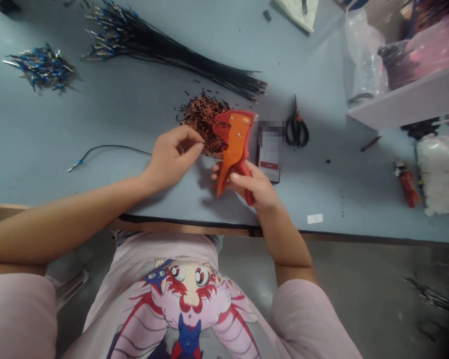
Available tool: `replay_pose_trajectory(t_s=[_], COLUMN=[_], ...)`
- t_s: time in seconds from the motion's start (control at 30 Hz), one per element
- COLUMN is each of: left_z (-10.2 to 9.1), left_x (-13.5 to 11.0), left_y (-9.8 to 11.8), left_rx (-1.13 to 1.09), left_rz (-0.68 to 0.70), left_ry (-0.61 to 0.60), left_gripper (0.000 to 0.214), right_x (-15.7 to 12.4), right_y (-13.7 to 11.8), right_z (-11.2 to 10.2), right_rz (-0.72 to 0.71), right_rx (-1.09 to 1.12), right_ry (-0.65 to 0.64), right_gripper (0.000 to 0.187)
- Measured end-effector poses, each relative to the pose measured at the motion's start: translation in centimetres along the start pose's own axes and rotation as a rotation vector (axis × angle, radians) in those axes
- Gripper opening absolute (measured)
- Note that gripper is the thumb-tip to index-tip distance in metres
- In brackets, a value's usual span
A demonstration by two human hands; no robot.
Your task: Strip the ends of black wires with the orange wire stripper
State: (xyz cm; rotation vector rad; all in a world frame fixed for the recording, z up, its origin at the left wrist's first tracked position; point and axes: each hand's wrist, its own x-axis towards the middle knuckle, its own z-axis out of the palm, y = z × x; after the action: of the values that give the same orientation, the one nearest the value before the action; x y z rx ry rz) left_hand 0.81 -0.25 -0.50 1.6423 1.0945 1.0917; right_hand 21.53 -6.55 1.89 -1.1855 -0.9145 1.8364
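Note:
My right hand grips the red handle of an orange automatic wire stripper, holding it upright above the table. My left hand is pinched shut beside the stripper's jaws. A thin black wire with a blue-crimped terminal at its far end runs into that hand, and the part inside my fingers is hidden. Behind the stripper lies a heap of copper-coloured wire scraps. A long bundle of black wires with blue-crimped metal terminals lies farther back.
A pile of blue terminals lies at back left. Black-handled scissors and a phone sit right of the stripper. A white shelf with plastic bags stands at the right, above a white bag and a small red tool.

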Motion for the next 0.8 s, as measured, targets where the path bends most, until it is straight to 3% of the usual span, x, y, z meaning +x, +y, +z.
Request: replay_pose_trajectory(t_s=[0.1,0.27,0.47,0.67,0.8], left_z=[-0.3,-0.9,-1.3,-1.1,-1.2], left_x=[0.1,0.4,0.6,0.7,0.6], left_y=[0.1,0.2,0.0,-0.6,-0.3], left_rx=[0.058,0.117,0.144,0.164,0.169], left_rz=[0.036,0.069,0.084,0.210,0.188], left_ry=[0.051,0.107,0.081,0.078,0.063], left_gripper=[0.008,0.005,0.007,0.007,0.008], right_x=[-0.6,-0.9,-1.0,-0.9,-0.9], right_y=[-0.3,-0.3,-0.4,-0.3,-0.2], right_z=[0.1,0.2,0.5,0.5,0.5], right_rz=[0.028,0.043,0.061,0.048,0.063], right_rx=[-0.021,-0.045,-0.060,-0.044,-0.027], right_ry=[-0.051,-0.004,0.003,-0.004,-0.019], right_gripper=[0.048,0.048,0.046,0.048,0.048])
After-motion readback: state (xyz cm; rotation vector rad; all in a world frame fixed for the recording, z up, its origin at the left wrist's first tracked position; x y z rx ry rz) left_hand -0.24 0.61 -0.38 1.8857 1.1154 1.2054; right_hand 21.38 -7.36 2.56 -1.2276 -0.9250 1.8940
